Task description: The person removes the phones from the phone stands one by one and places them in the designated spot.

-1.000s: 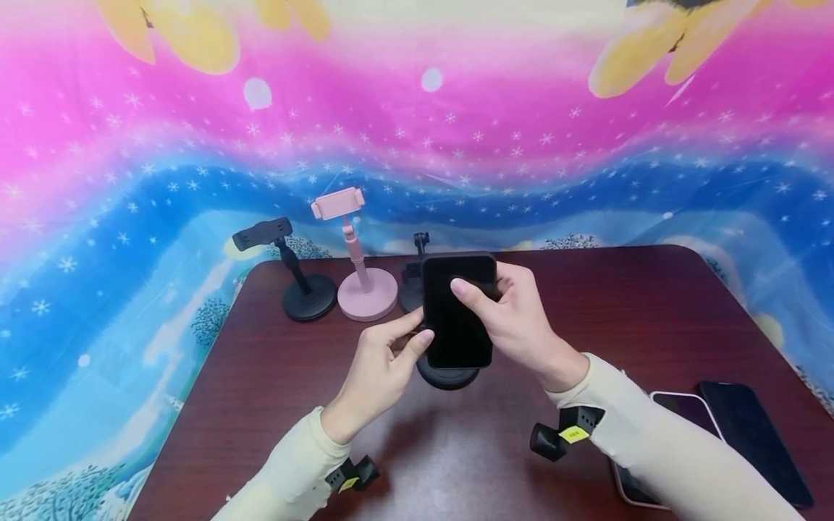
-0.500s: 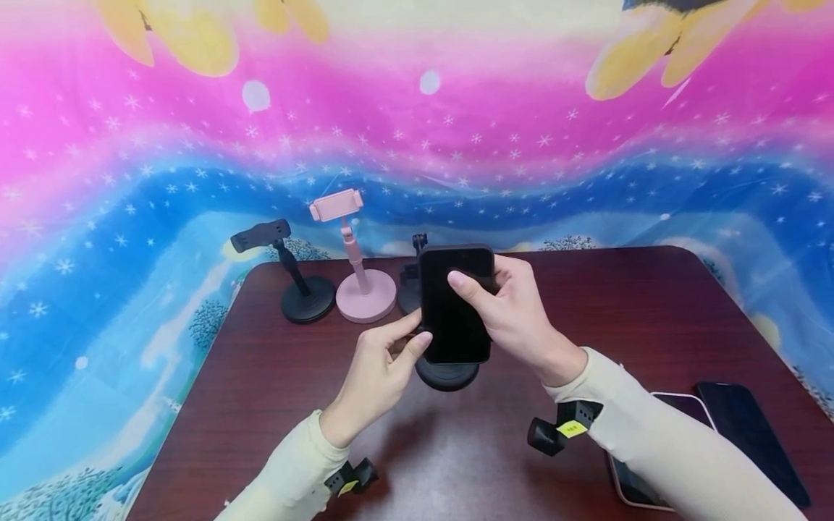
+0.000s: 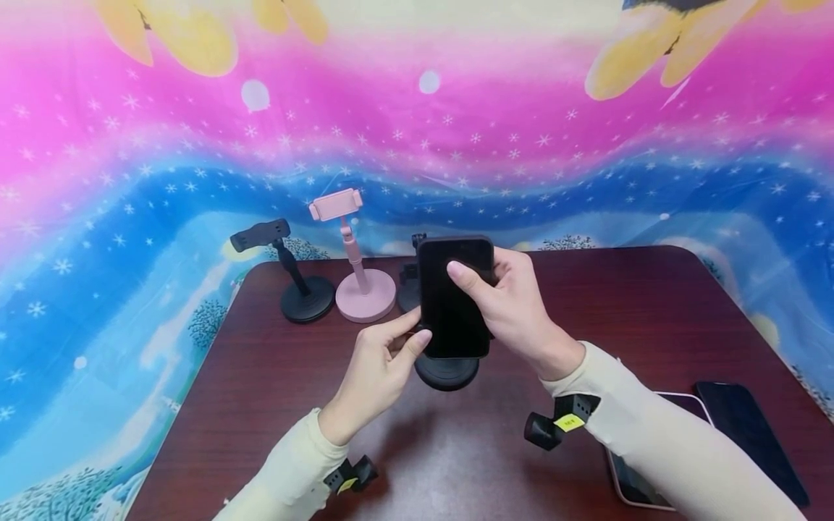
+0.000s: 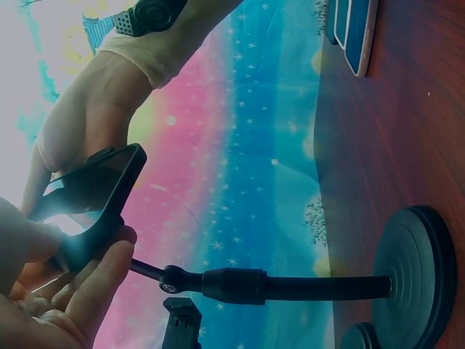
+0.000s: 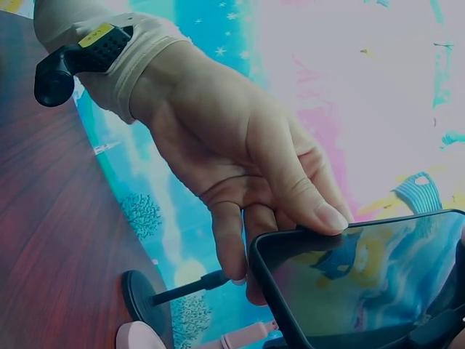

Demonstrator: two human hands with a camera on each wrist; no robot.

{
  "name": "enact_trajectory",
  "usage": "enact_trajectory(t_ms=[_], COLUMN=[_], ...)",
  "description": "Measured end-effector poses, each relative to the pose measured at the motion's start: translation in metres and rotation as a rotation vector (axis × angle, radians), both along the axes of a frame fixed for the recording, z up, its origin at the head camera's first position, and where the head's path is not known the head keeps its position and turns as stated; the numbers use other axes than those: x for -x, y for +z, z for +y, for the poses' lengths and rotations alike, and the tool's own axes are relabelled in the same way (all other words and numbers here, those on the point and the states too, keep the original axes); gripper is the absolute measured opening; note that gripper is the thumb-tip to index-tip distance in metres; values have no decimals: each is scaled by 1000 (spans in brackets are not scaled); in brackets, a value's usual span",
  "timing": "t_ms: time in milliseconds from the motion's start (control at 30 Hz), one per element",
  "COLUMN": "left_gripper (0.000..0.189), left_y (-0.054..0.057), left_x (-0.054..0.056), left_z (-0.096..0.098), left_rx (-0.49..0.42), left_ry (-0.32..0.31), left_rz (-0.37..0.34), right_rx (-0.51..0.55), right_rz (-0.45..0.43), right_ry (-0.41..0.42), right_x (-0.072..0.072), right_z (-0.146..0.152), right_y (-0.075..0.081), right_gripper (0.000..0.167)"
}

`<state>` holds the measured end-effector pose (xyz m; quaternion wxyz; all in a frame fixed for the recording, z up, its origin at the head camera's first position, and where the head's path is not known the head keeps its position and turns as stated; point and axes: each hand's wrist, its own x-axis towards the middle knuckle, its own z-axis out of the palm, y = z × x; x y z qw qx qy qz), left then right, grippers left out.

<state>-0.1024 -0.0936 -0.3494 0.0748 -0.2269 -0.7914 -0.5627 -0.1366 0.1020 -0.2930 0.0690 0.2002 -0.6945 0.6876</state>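
Note:
My right hand (image 3: 524,311) grips a black smartphone (image 3: 456,325) by its right side, thumb on the dark screen. The phone is upright in front of a black phone stand, whose round base (image 3: 447,373) shows below it and whose stem (image 4: 312,287) rises to the phone in the left wrist view. At the phone's lower left edge, my left hand (image 3: 374,376) pinches the stand's black clamp (image 5: 436,331) between thumb and index finger. The phone hides most of the clamp in the head view, so how it seats there cannot be told.
Along the far left of the brown table (image 3: 260,420) stand a black phone stand (image 3: 306,298) and a pink one (image 3: 366,295). Another black stand (image 3: 409,297) is partly behind the phone. Two phones, one white-edged (image 3: 641,477) and one black (image 3: 749,434), lie under and beside my right forearm.
The smartphone and my right hand have shifted slightly up and away, baring more of the stand's base. My left hand keeps nearly the same place and pinch.

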Motion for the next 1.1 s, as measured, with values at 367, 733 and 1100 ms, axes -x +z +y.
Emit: enact_trajectory(t_ms=[367,733,1100], left_gripper=[41,41,41], left_y=[0,-2,-2], left_x=[0,-1,-1], left_z=[0,1,2], left_rx=[3,-33,-61], left_ry=[5,-13,-22], left_rz=[-6,-16,-14], right_rx=[30,60,99], right_rz=[-17,-3,-14], right_ry=[3,-8,-36], right_x=[2,3,3], right_z=[-1,-2,-4], right_y=[4,6,9], right_gripper=[24,22,20])
